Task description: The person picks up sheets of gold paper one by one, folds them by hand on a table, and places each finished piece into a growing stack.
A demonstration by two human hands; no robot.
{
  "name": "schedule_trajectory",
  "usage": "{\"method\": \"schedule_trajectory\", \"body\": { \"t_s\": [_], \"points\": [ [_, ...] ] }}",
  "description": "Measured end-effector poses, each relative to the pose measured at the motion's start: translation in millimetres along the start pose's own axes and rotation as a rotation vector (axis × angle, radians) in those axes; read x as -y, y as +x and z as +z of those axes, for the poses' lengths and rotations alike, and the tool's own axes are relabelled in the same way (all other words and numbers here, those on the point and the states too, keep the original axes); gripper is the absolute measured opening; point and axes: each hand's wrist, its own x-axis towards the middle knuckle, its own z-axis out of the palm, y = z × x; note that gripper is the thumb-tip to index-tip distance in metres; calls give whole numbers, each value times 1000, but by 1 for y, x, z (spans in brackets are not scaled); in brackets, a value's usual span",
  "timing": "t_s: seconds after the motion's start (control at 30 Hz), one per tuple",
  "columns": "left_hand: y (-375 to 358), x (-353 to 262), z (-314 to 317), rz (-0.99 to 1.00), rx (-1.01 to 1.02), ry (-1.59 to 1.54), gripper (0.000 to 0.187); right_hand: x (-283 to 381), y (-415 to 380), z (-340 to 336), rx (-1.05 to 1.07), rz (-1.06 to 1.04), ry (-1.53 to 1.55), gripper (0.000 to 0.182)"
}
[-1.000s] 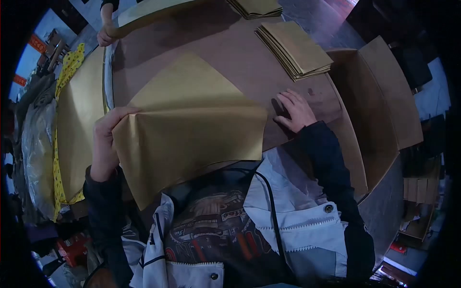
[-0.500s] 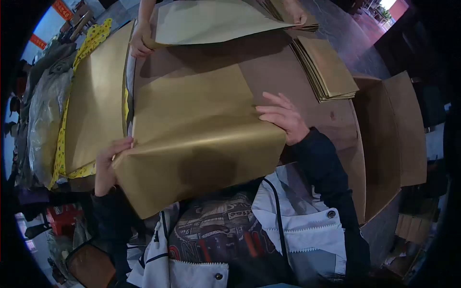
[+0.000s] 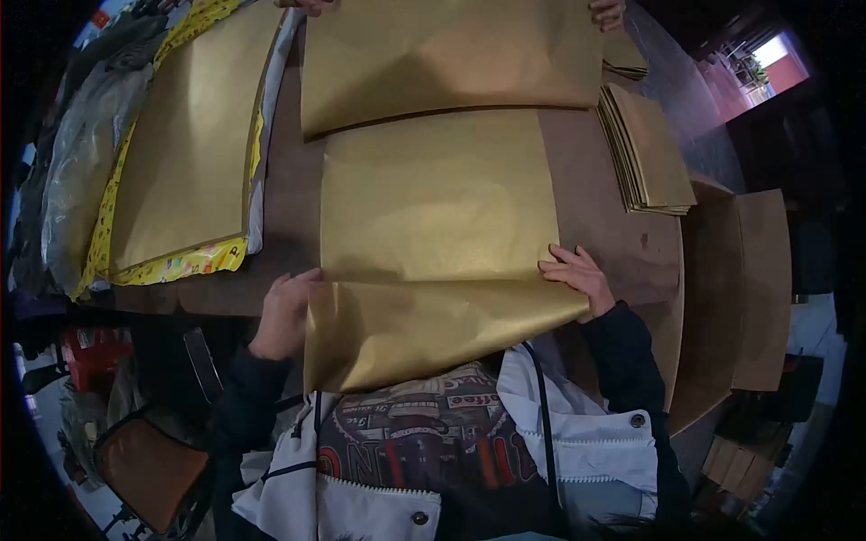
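A large gold-brown paper sheet point(image 3: 437, 198) lies flat on the brown table point(image 3: 613, 243), and its near part hangs over the table's edge toward my body. My left hand point(image 3: 287, 311) is at the sheet's left side by the table edge, its fingers closed on the paper. At the right side, my right hand point(image 3: 577, 278) holds the sheet, with fingers on top and the thumb hidden. Beyond it, a co-worker's two hands point(image 3: 608, 13) hold up another brown sheet point(image 3: 451, 59), which covers the far end of mine.
A stack of folded brown paper point(image 3: 645, 149) sits at the table's right. At the left, large brown sheets point(image 3: 194, 135) lie on yellow patterned wrapping point(image 3: 194, 261). An open cardboard box point(image 3: 708, 298) stands beside the table's right edge. A chair point(image 3: 149, 464) is at the lower left.
The sheet's raised near part has lowered and now hangs at the table edge. The co-worker's sheet has come closer and tilted upright. The view has shifted.
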Motion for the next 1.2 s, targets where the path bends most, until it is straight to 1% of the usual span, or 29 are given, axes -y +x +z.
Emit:
{"method": "schedule_trajectory", "body": {
  "t_s": [0.03, 0.07, 0.1, 0.13, 0.17, 0.2, 0.23, 0.27, 0.3, 0.33, 0.37, 0.4, 0.43, 0.47, 0.53, 0.6, 0.63, 0.67, 0.73, 0.77, 0.87, 0.9, 0.93, 1.0, 1.03, 1.07, 1.1, 1.13, 1.2],
  "points": [
    [6, 5, -2, 75, 12, 8, 30, -5, 1, 3, -9, 41, 30, 24],
    [14, 3, -7, 76, 10, 6, 30, -9, 4, 7, -72, 33, 4, 24],
    [22, -2, -13, -77, 68, -27, 21, -17, 7, 10, -73, 33, 1, 24],
    [29, -5, -17, -229, 128, -58, 14, -25, 11, 14, -155, 87, 39, 23],
    [35, -5, -16, -170, 89, -316, 16, -31, 17, 14, -238, 142, 79, 23],
    [42, -3, -18, -165, 90, -316, 16, -23, 31, 10, -253, 157, 1, 25],
    [49, -2, -21, -319, 161, -400, 17, -74, 18, 31, -257, 159, -2, 25],
    [57, 0, -25, -474, 231, -482, 20, -124, 5, 51, -345, 447, 548, 28],
    [63, 2, -28, -630, 301, -563, 24, -163, 37, 80, -414, 725, 1106, 32],
    [69, 5, -29, -627, 301, -563, 24, -130, 52, 82, -644, 217, 925, 35],
    [73, 9, -28, -668, 390, -574, 26, -100, 54, 43, -645, 215, 924, 35],
    [76, 12, -29, -709, 480, -583, 28, -42, 71, 24, -414, 431, 354, 38],
    [77, 12, -30, -708, 478, -582, 28, 12, 80, 3, -165, 611, -219, 41],
    [78, 10, -31, -662, 489, -560, 28, 16, 81, -2, -148, 580, -120, 43],
    [82, 14, -32, -614, 502, -537, 28, 14, 82, -2, -124, 624, -143, 44],
    [83, 33, -32, -519, 337, -505, 22, 9, 81, 0, -99, 672, -166, 44],
    [86, 46, -27, -585, 248, -857, 27, 4, 79, 3, -117, 641, -185, 45],
    [93, 49, -28, -584, 250, -858, 27, 3, 79, 4, -135, 609, -205, 46],
    [114, 56, -31, -499, 68, -859, 31, 8, 79, 5, -175, 615, -192, 45],
    [124, 63, -29, -495, 72, -859, 31, 10, 77, 6, -215, 619, -178, 45],
    [156, 82, -24, -336, 103, -696, 16, 2, 64, 13, -281, 607, -97, 43],
    [166, 78, -29, -366, 62, -479, 16, 6, 62, 11, -282, 589, -58, 38],
    [174, 74, -27, -364, 65, -479, 16, 4, 59, 13, -284, 592, -58, 38],
    [189, 73, -21, -94, -79, -449, 21, -3, 55, 17, -422, 536, -47, 34],
    [202, 109, -1, -104, -89, -529, 25, -5, 57, 17, -424, 540, -46, 34],
    [206, 109, -1, -101, -85, -527, 25, -5, 60, 17, -356, 618, -162, 32],
    [211, 109, -1, -151, -111, -412, 26, -4, 64, 17, -286, 693, -277, 31],
    [214, 109, -1, -202, -138, -296, 27, -2, 66, 16, -287, 694, -276, 31],
    [215, 93, -5, -203, -165, -165, 24, 1, 71, 15, -270, 726, -335, 32]
  ]
}}
